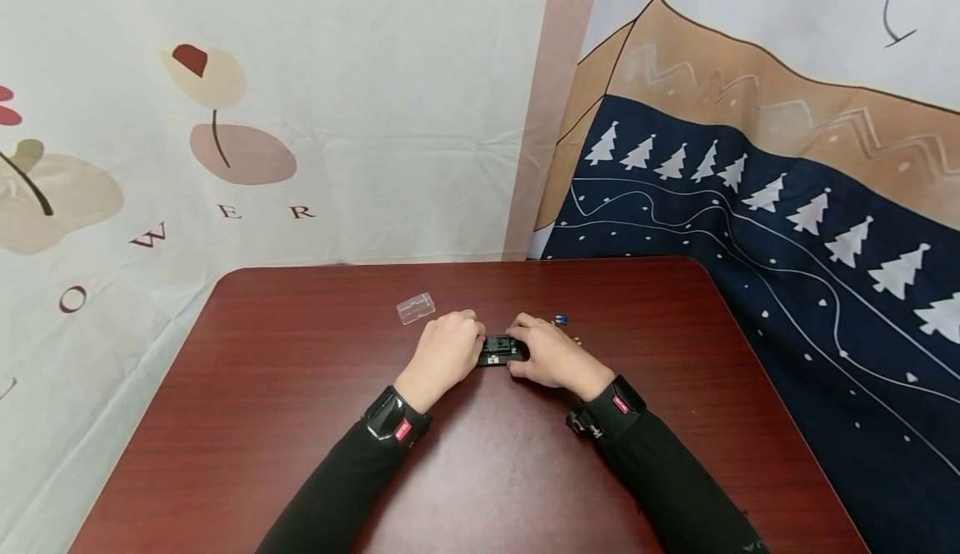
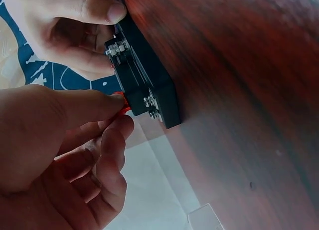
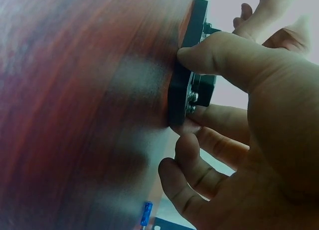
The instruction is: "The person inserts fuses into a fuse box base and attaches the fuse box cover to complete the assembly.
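Note:
A small black device [image 1: 492,351] sits near the middle of the table: a black base [image 2: 164,98] with a raised black block and metal screws [image 2: 149,101] along it. At its left end my left hand [image 1: 448,346] pinches a small red piece [image 2: 121,103] between thumb and index finger, against the raised block. Most of the red piece is hidden by the fingertips. My right hand [image 1: 551,352] grips the device's right end. Its thumb [image 3: 192,59] lies along the base's near side, with fingers behind the far side and other fingers loosely bent.
A clear plastic cover [image 1: 416,308] lies on the dark red table [image 1: 300,354] beyond my left hand. Small blue pieces [image 1: 561,319] lie beyond my right hand; one blue piece [image 3: 146,213] appears in the right wrist view. Printed cloth [image 1: 420,121] hangs behind the table.

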A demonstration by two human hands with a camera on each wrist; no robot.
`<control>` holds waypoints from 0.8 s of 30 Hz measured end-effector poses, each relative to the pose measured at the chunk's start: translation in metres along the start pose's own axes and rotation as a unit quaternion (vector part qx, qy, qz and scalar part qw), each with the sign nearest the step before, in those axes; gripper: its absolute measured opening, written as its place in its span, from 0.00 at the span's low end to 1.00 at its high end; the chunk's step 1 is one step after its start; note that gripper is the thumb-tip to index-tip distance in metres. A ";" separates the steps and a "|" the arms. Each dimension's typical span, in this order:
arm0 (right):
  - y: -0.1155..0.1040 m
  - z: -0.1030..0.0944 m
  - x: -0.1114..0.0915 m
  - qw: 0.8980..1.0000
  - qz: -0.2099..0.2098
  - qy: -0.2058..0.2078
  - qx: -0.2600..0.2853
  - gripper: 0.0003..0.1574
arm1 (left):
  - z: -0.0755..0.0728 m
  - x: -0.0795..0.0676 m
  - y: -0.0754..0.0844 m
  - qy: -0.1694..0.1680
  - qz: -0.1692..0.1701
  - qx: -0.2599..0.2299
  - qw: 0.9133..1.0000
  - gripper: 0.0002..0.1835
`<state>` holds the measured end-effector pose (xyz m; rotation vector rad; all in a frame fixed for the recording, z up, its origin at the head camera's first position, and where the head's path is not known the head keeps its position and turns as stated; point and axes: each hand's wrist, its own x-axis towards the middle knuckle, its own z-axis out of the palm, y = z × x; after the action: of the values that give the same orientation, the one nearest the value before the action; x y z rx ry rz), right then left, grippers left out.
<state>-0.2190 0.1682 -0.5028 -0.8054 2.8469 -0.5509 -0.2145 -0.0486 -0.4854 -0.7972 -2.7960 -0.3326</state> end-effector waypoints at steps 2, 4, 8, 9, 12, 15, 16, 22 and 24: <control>0.000 0.000 0.000 1.000 0.001 0.001 0.002 0.29 | 0.000 0.000 -0.001 -0.001 -0.003 -0.006 1.000 0.06; 0.000 -0.001 0.000 1.000 0.002 0.001 0.003 0.29 | 0.000 0.000 -0.002 -0.003 -0.006 -0.014 1.000 0.05; 0.000 -0.001 -0.001 1.000 0.002 0.001 0.004 0.28 | -0.001 -0.001 -0.004 -0.009 -0.011 -0.029 0.999 0.05; -0.001 -0.002 -0.001 1.000 0.001 0.002 0.005 0.27 | -0.002 -0.001 -0.004 -0.010 -0.012 -0.032 0.999 0.05; -0.001 -0.002 -0.001 1.000 -0.001 0.006 0.007 0.27 | -0.004 -0.002 -0.007 -0.013 -0.016 -0.037 0.999 0.05; -0.002 -0.002 -0.001 1.000 -0.003 0.007 0.006 0.27 | -0.009 -0.002 -0.011 -0.016 -0.021 -0.037 0.999 0.06; -0.001 -0.002 -0.001 1.000 -0.004 0.007 0.005 0.27 | -0.011 -0.002 -0.012 -0.020 -0.023 -0.035 0.999 0.07; -0.001 -0.001 -0.001 1.000 -0.003 0.007 0.007 0.27 | -0.024 -0.004 -0.021 -0.076 -0.038 -0.041 0.996 0.11; 0.000 -0.001 -0.001 1.000 0.000 0.006 0.008 0.28 | -0.027 -0.005 -0.022 -0.101 -0.044 -0.044 0.993 0.14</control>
<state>-0.2180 0.1689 -0.5017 -0.8016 2.8489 -0.5796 -0.2183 -0.0770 -0.4646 -0.7676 -3.0313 -0.4148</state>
